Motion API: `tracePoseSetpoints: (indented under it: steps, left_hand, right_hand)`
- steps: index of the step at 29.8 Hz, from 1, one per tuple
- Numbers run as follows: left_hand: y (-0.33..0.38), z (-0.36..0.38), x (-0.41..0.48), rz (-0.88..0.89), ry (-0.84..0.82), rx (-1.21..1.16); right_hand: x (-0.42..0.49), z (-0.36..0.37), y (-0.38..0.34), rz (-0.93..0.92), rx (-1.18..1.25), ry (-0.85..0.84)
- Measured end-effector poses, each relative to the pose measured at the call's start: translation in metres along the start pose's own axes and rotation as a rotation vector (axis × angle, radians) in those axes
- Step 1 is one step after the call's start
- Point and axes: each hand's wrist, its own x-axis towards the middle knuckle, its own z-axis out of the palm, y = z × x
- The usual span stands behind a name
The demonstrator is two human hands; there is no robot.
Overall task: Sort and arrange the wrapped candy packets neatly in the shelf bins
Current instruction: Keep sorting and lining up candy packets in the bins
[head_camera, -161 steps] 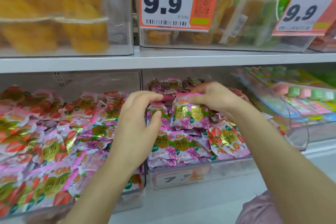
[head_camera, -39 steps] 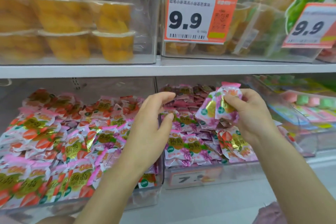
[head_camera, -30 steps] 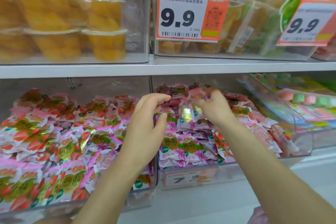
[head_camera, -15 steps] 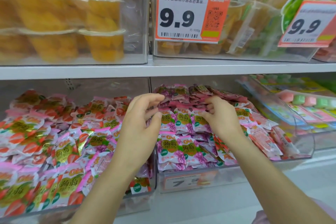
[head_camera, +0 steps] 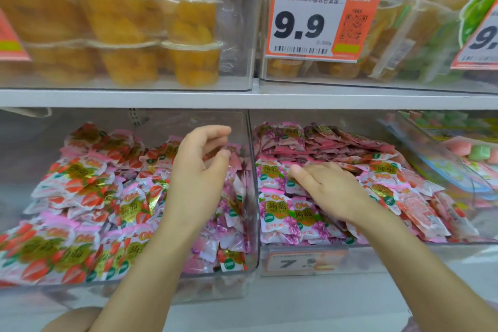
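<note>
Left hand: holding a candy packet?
No: the left hand hovers over the left bin with its fingers loosely curled and nothing pinched between them.

Right hand [head_camera: 331, 191] flat on packets [head_camera: 285, 213] in the right bin [head_camera: 431, 250]; just left of it, left hand [head_camera: 198, 178] above the heap [head_camera: 80, 197] in the left bin [head_camera: 215, 291]; over both hands, shelf board [head_camera: 161, 98] with cup bin [head_camera: 237, 35] and price tag [head_camera: 320, 19].
</note>
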Motion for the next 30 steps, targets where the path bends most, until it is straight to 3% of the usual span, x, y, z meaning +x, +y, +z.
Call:
tracePoseSetpoints:
  steps: [5, 7, 11, 14, 19, 22, 26, 30]
  left_hand:
    - [0.000, -0.032, -0.002, -0.050, 0.071, 0.021]
    - [-0.003, -0.046, -0.004, -0.069, 0.102, 0.029]
    - [-0.006, -0.071, -0.008, -0.099, 0.151, 0.067]
    - [-0.009, -0.086, -0.009, -0.112, 0.203, 0.072]
    - [-0.012, -0.104, -0.011, -0.132, 0.255, 0.053]
    - [-0.013, -0.109, -0.011, -0.142, 0.266, 0.032]
    - [-0.013, -0.111, -0.008, -0.152, 0.260, 0.028]
    - [-0.015, -0.108, -0.005, -0.143, 0.257, 0.016]
  right_hand:
    - [-0.013, -0.013, -0.033, -0.187, 0.174, 0.345]
    - [-0.020, -0.022, -0.060, -0.265, 0.314, 0.375]
    - [-0.018, -0.021, -0.116, -0.379, 0.391, 0.203]
    - [0.005, 0.001, -0.149, -0.389, 0.192, 0.027]
    - [0.038, 0.034, -0.175, -0.208, -0.186, -0.162]
    - [0.050, 0.040, -0.179, -0.168, -0.286, -0.249]
    - [0.055, 0.035, -0.187, -0.189, -0.189, -0.332]
    - [0.059, 0.037, -0.191, -0.168, 0.059, -0.298]
